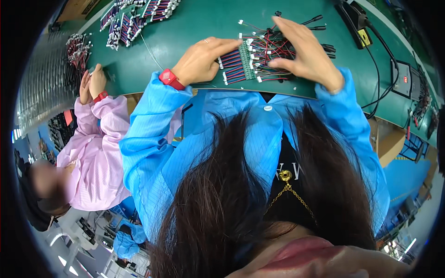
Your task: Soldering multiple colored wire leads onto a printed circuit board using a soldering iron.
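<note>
A row of small green circuit boards [248, 60] lies on the green table in front of me. Flat multicoloured cables [232, 61] with white connectors run from its left side. Thin red and black wires [273, 42] with white plugs spread out to its right, some ending in black barrel connectors [328, 47]. My left hand [198, 60] lies at the left of the boards, its fingers stretched and the index fingertip at their upper end. Over the loose wires, my right hand [306, 53] is open, thumb and fingers spread wide; its fingertips are near the wires.
Piles of wired boards [132, 21] lie at the far left. Another wire bundle [79, 48] sits near a co-worker's hands [95, 83] and pink sleeves. On the right are a black device with a yellow label [364, 37], black cords [389, 65] and a control box with red digits [404, 79].
</note>
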A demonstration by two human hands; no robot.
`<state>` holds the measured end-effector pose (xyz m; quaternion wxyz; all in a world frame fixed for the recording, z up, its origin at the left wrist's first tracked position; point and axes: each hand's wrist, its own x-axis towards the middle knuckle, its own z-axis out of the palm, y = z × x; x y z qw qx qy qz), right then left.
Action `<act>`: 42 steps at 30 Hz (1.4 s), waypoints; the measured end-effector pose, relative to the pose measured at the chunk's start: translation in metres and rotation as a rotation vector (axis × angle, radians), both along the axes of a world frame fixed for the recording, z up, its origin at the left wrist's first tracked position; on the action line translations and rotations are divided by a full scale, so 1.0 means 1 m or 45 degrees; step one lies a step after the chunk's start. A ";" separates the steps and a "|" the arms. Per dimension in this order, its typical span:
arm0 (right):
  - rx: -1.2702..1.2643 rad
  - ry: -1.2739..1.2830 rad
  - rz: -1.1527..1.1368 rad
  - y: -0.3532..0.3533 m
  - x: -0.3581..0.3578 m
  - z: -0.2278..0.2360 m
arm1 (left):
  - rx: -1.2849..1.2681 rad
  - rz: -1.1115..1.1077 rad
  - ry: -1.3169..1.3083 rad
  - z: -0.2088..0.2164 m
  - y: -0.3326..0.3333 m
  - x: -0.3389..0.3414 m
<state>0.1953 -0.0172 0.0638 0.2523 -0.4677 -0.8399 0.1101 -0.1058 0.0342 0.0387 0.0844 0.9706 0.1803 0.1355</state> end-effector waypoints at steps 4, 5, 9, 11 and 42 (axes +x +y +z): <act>-0.519 0.030 0.223 0.044 -0.023 -0.005 | -0.610 0.366 -0.273 0.003 -0.014 0.016; -0.618 -0.024 0.206 0.052 -0.027 -0.004 | -0.695 0.506 -0.205 0.003 -0.015 0.022; -0.902 -0.195 0.141 0.074 -0.035 0.004 | -0.943 0.913 0.000 0.003 -0.010 0.041; -0.783 -0.171 0.269 0.077 -0.034 0.003 | -1.046 0.846 -0.061 0.003 -0.007 0.043; -1.903 0.683 0.850 0.089 -0.040 -0.031 | -1.364 0.614 -0.528 0.023 -0.013 0.052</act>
